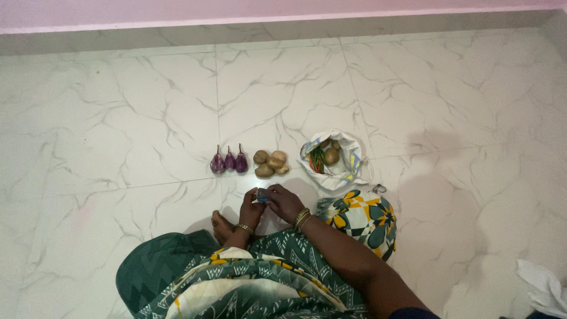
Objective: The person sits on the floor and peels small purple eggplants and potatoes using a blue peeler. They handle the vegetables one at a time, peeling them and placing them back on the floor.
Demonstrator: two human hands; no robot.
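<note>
— What are the fingers doing?

— Both hands meet over a small blue object (262,197), too small to make out its kind. The left hand (251,208) has its fingers curled under it, the right hand (285,202) pinches it from above; both sets of fingers are closed narrow on it, held just above the white marble-veined floor tiles (147,118) in front of the person's knees.

— So which step would you say is in hand?

— I'd judge they are readying that little object, opening or adjusting it, with the vegetables beyond it untouched. Whatever follows calls for one hand to come free and reach forward.

— What lies beyond the fingers?

— Just ahead, a clump of rough, tan, rounded potatoes (270,163). Ahead and to the left of them, three small glossy purple brinjals (229,162) with thin stems upright, side by side. Ahead to the right, a crumpled white cloth bag (345,171) lying open, more potatoes and something red and green inside.

— And close by?

— Just right of the right wrist, a soft rounded bundle of patterned cloth in yellow, teal and white (363,218). Gold bangles (302,218) sit on the wrists.
</note>
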